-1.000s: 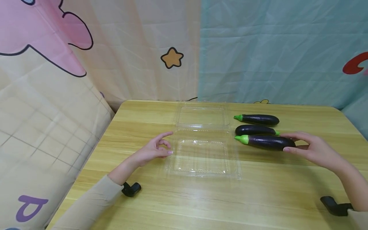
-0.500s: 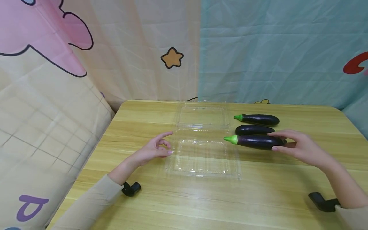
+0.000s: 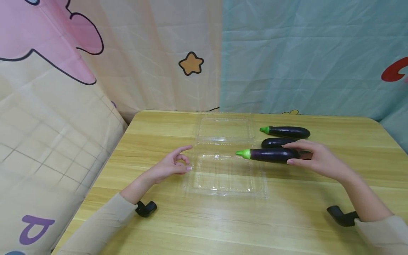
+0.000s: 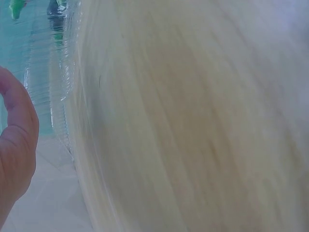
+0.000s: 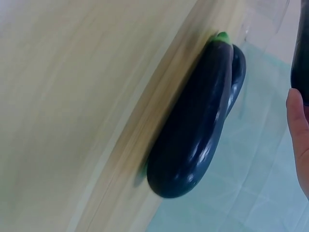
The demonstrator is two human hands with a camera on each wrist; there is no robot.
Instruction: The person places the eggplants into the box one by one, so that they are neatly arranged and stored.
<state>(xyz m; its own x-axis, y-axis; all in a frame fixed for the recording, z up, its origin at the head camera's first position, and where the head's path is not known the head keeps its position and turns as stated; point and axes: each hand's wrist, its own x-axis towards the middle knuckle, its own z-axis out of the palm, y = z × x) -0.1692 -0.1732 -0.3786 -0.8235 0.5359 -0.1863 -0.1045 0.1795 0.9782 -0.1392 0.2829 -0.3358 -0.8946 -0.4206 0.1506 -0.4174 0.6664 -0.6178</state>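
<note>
My right hand [image 3: 322, 163] grips a dark purple eggplant [image 3: 271, 155] by its rounded end, thumb in front and fingers behind. Its green stem points left, over the right part of a clear plastic clamshell box [image 3: 223, 177]. The box lies unfolded, its lid [image 3: 225, 128] flat at the back. My left hand [image 3: 169, 165] is at the box's left edge, index finger stretched out and the others loosely bent. In the left wrist view, part of that hand [image 4: 18, 140] shows beside the clear plastic. A slice of the held eggplant [image 5: 301, 53] shows in the right wrist view.
Two more eggplants lie right of the lid: a back one [image 3: 289, 132] with its stem to the left, and a middle one [image 3: 275, 142] partly hidden by my right hand. The wooden table [image 3: 191, 226] meets a patterned curtain [image 3: 153, 63] behind.
My right hand has carried the eggplant leftward, bringing its stem from beside the box to over it. My left hand, the box and the other eggplants have stayed put.
</note>
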